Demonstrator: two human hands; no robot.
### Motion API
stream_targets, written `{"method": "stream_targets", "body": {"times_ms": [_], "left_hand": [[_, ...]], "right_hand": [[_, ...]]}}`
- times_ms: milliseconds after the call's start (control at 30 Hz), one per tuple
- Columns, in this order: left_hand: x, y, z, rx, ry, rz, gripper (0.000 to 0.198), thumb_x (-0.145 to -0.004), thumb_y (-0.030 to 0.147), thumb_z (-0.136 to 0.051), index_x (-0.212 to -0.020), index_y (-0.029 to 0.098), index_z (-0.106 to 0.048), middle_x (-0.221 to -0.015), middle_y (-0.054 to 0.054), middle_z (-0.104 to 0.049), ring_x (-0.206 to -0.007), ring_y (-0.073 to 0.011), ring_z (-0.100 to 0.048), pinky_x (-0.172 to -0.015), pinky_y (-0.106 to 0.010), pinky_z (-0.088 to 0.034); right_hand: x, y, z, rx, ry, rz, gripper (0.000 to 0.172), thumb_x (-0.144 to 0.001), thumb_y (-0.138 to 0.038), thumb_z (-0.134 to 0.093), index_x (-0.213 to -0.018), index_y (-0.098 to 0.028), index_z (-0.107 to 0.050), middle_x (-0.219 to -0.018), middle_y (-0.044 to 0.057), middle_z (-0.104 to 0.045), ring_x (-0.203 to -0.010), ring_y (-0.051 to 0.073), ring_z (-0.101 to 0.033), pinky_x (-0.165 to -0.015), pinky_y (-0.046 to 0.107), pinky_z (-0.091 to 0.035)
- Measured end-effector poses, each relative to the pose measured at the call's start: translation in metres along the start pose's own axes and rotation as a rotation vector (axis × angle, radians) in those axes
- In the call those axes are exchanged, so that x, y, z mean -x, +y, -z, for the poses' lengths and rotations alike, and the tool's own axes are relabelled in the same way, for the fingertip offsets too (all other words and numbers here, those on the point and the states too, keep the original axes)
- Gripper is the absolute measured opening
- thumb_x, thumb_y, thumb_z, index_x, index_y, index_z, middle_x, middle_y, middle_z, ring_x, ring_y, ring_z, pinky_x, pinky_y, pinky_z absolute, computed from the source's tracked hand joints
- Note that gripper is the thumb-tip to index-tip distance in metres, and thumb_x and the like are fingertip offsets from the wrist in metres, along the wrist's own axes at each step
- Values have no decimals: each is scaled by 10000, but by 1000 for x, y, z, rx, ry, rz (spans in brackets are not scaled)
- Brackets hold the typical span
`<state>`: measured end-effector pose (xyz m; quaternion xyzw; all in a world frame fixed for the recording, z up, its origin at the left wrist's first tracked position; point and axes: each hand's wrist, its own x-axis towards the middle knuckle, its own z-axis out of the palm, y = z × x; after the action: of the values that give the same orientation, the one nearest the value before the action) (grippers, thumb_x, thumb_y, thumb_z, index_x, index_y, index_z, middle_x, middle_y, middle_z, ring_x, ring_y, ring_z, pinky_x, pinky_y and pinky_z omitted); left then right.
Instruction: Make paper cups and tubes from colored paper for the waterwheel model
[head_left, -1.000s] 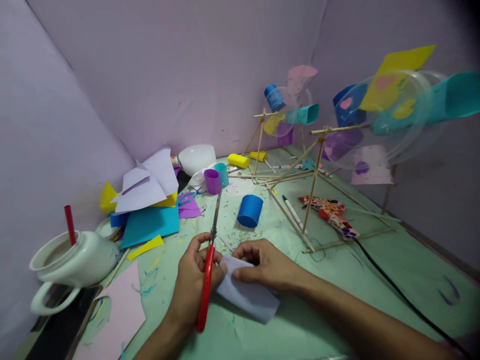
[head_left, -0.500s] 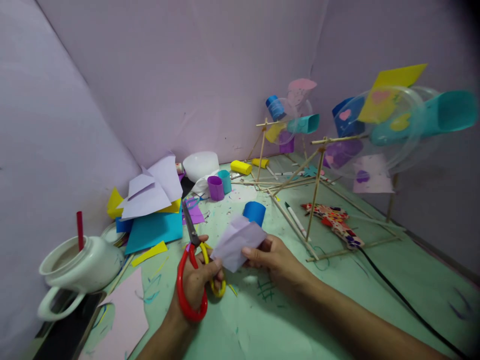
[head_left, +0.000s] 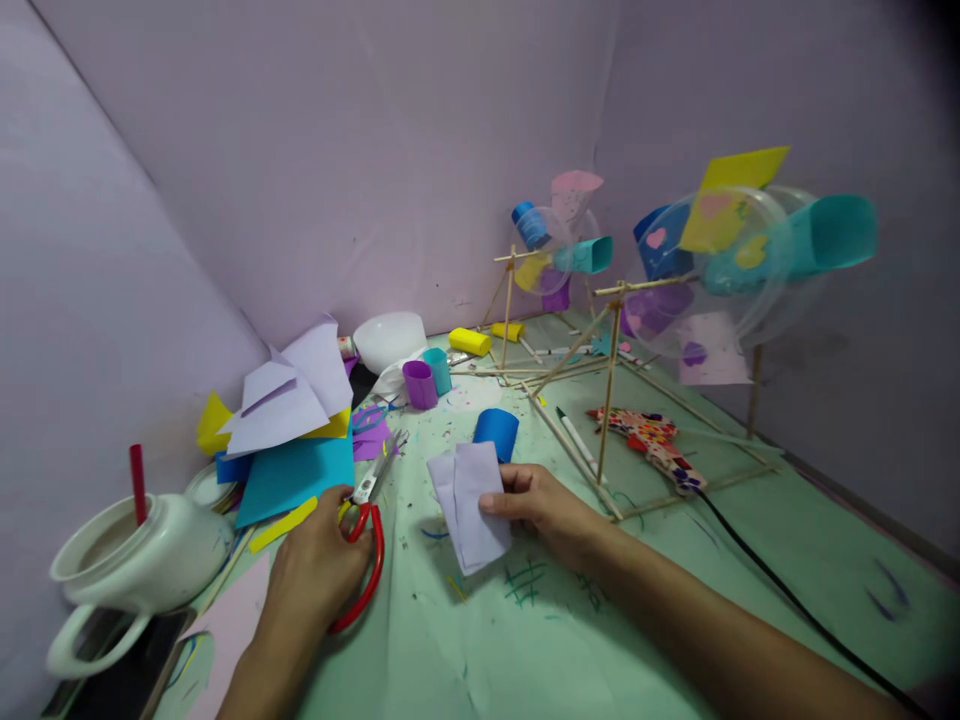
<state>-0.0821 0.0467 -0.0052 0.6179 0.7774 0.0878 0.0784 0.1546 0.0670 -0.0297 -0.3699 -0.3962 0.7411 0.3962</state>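
Observation:
My left hand (head_left: 319,550) is closed over the handles of a pair of scissors (head_left: 373,560), low over the table. One red handle loop sticks out to the right; the yellow one is mostly hidden under my fingers. The steel blades point away from me, towards purple paper scraps (head_left: 369,437). Between thumb and fingers, my right hand (head_left: 544,510) pinches a folded pale paper (head_left: 480,505), its layers slightly fanned. Just behind that paper lies a blue paper tube (head_left: 496,432).
On the left, a white teapot-like pot (head_left: 161,555) stands by a pile of coloured paper (head_left: 296,485). A hot glue gun (head_left: 652,440) with a black cord lies at right, beside a stick frame (head_left: 609,400) carrying a wheel with paper cups. A second stick-and-wheel model (head_left: 508,310) stands behind.
My left hand has turned over and moved left, lowering the scissors away from the paper. The folded paper is now more upright in my right hand. The view has shifted slightly right.

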Motion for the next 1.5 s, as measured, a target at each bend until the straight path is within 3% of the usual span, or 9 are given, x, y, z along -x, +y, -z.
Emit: {"method": "stream_targets", "body": {"times_ms": [233, 400, 533, 667, 833, 967, 1133, 1400, 1500], "left_hand": [[-6, -7, 2, -72, -91, 2, 464, -739, 299, -476, -1190, 193, -511, -1092, -112, -643, -976, -291, -589, -769, -353, -428], [-5, -3, 9, 8, -56, 60, 444, -750, 413, -492, -1126, 189, -567, -1062, -120, -654, -987, -336, -578, -789, -421, -431], [9, 5, 8, 477, 186, -49, 422, -729, 425, -557, -1080, 191, -555, -1005, -96, -645, -900, -257, -605, -795, -384, -460], [30, 19, 3, 911, -54, -385, 347, -795, 362, -538, -1110, 221, -504, -1123, -94, -577, -795, -162, -609, -683, -284, -498], [36, 29, 2, 810, -69, -646, 102, -835, 237, -499, -888, 218, -585, -1172, -70, -530, -1011, -175, -552, -728, -237, -467], [31, 32, 5, 707, 25, -730, 96, -820, 140, -501, -779, 191, -572, -1002, -43, -599, -880, -125, -582, -726, -216, -439], [36, 38, 7, 638, 91, -848, 116, -801, 84, -498, -788, 176, -568, -892, -42, -629, -840, -125, -585, -730, -222, -436], [39, 39, 14, 583, 29, -943, 220, -839, 89, -440, -989, 203, -554, -1045, -62, -631, -1005, -145, -571, -817, -234, -462], [39, 35, 13, 608, 34, -872, 166, -836, 113, -452, -945, 204, -538, -1010, -52, -643, -923, -140, -602, -765, -236, -481]], "right_hand": [[1, 0, 1, 73, -45, -15, 331, -530, -298, -770, -786, -103, -691, -673, 35, -648, -624, 143, -573, -604, 258, -417], [0, 2, 3, 98, -98, -20, 319, -539, -295, -772, -793, -113, -704, -720, 41, -668, -632, 136, -575, -639, 268, -429], [-1, 4, 3, 147, -187, 43, 308, -559, -284, -768, -811, -120, -705, -766, 36, -670, -703, 149, -584, -687, 279, -436], [2, 6, -3, 222, -242, 108, 271, -587, -294, -757, -781, -115, -694, -715, 16, -651, -669, 135, -567, -669, 266, -425], [8, 7, -11, 323, -298, 115, 321, -622, -362, -729, -818, -115, -673, -724, 33, -647, -678, 165, -583, -676, 304, -449], [17, -3, -11, 580, -118, 348, 544, -625, -285, -745, -1122, -170, -554, -1033, 94, -611, -891, 214, -587, -778, 358, -464], [28, -18, -9, 821, -60, 764, 144, -749, -189, -646, -891, -208, -629, -1127, 77, -562, -1074, 194, -522, -933, 345, -389], [27, -17, -15, 844, -71, 867, 84, -759, -107, -620, -800, -166, -662, -905, 79, -652, -860, 153, -623, -783, 268, -480], [26, -17, -15, 841, -63, 882, 82, -749, -102, -634, -783, -169, -666, -871, 69, -666, -820, 146, -630, -753, 259, -488]]}}
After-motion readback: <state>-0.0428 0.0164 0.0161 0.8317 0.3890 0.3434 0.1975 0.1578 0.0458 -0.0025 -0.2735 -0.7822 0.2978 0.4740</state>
